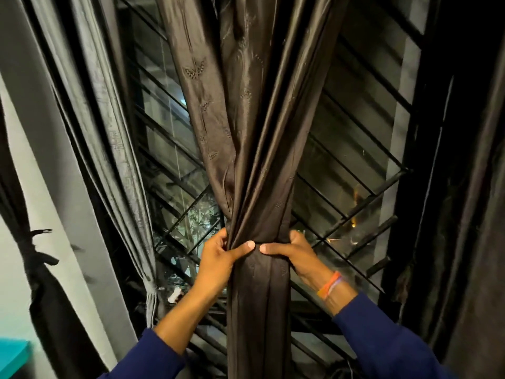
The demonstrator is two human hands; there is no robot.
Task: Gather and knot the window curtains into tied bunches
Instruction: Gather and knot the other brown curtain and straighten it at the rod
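The brown curtain [254, 165] hangs straight down between both hands, its length vertical. The left hand [218, 258] and right hand [295, 255] wrap it from opposite sides at equal height, thumbs almost meeting.

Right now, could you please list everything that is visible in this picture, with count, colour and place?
brown curtain: one, dark brown, centre, gathered into a bunch
grey curtain: one, grey, left of centre, tied low
black curtain: one, black, far left, knotted
dark curtain: one, black, far right
window grille: one, black bars, behind the curtains
teal object: one, bottom left corner
wristbands: orange and pale, right wrist
sleeves: two, navy
left hand: grips the brown curtain
right hand: grips the brown curtain
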